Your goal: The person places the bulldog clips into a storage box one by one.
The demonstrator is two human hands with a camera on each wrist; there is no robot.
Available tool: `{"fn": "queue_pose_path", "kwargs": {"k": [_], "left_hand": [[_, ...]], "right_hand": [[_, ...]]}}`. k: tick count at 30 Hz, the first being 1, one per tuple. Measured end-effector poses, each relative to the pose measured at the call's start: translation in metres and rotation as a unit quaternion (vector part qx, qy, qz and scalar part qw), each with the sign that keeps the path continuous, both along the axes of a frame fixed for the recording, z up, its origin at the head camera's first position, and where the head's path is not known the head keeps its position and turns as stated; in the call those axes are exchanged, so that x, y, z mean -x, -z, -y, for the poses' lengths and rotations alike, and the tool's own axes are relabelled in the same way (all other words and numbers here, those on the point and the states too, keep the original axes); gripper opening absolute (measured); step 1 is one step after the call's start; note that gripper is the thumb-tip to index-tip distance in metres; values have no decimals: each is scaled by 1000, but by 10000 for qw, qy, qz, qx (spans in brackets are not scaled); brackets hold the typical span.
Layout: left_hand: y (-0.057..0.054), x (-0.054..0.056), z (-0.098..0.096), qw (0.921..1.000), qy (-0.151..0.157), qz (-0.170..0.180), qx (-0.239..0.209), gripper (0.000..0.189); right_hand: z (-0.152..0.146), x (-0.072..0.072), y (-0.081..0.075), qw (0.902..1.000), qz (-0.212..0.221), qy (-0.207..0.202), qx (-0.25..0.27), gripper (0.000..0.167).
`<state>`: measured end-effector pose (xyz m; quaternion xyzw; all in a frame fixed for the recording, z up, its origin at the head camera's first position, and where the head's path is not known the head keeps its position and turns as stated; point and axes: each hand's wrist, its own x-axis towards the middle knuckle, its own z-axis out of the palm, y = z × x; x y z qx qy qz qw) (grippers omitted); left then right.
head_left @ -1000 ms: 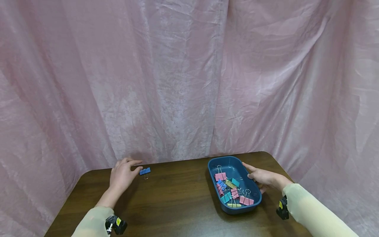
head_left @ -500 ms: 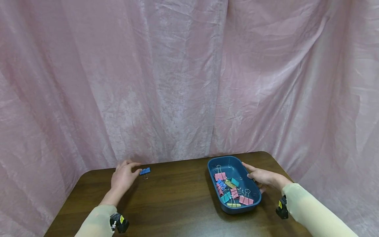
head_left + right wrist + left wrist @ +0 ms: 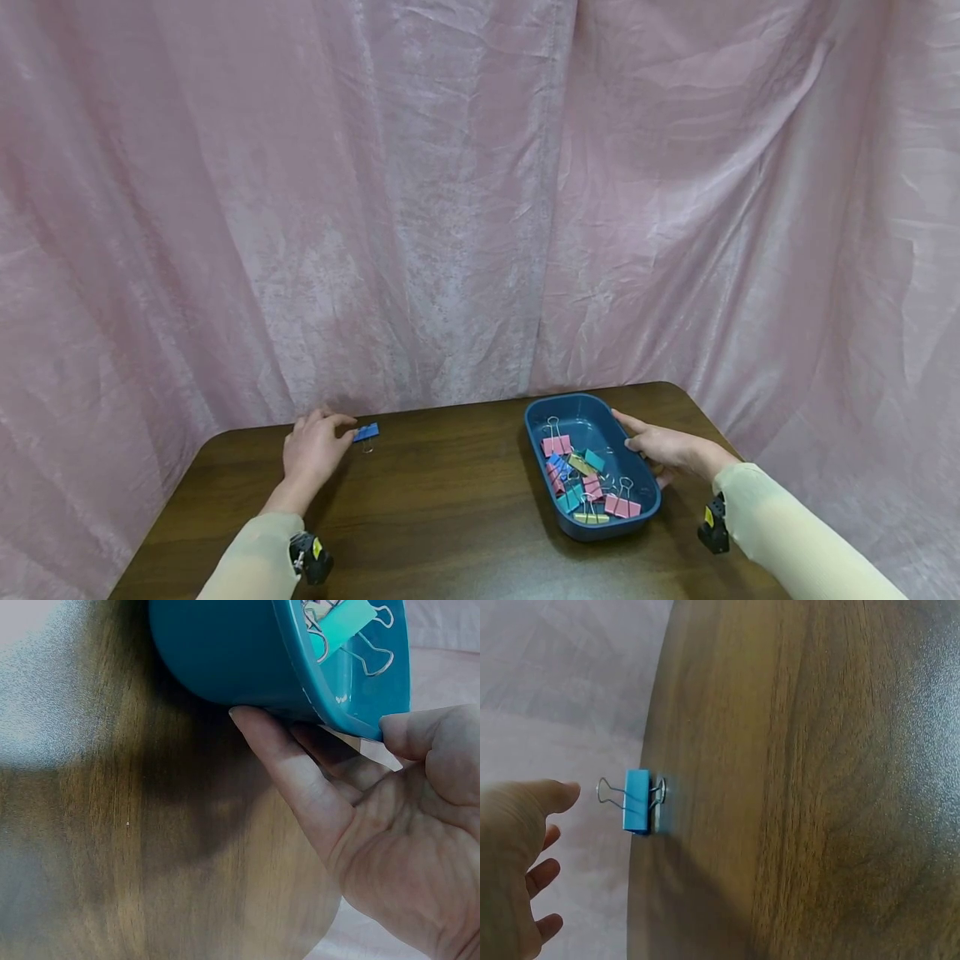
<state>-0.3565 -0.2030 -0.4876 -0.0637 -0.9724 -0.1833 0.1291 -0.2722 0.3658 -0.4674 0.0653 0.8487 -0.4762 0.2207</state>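
A blue binder clip [image 3: 366, 432] lies near the table's back edge, its wire handles spread to both sides in the left wrist view. My left hand [image 3: 315, 450] hovers just left of it, thumb and fingers apart; a small gap shows between the nearest digit and the clip [image 3: 636, 801] in the left wrist view. On the right, my right hand [image 3: 666, 446] holds a dark blue plastic box [image 3: 652, 498] by its right side. In the right wrist view the thumb is at the rim and fingers [image 3: 289, 769] press the outer wall from below.
Several binder clips in pink, blue, yellow and teal lie in the box, such as a pink clip [image 3: 622, 506]. The brown wooden table [image 3: 435, 500] has rounded back corners. A pink curtain [image 3: 450, 208] hangs right behind its back edge.
My left hand and forearm have shifted slightly right, with the fingertips closer to the blue binder clip. The right hand and the box stay nearly still.
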Motion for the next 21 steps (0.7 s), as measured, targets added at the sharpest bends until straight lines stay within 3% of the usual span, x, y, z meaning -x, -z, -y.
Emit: {"fn": "queue_pose_path", "kwargs": {"k": [11, 21], "left_hand": [[11, 7, -5, 9994, -200, 252, 104, 28], [18, 12, -4, 9993, -274, 221, 92, 26]], "right_hand": [[0, -1, 1, 10000, 6, 7, 5, 68], [1, -1, -1, 10000, -4, 27, -6, 68]]}}
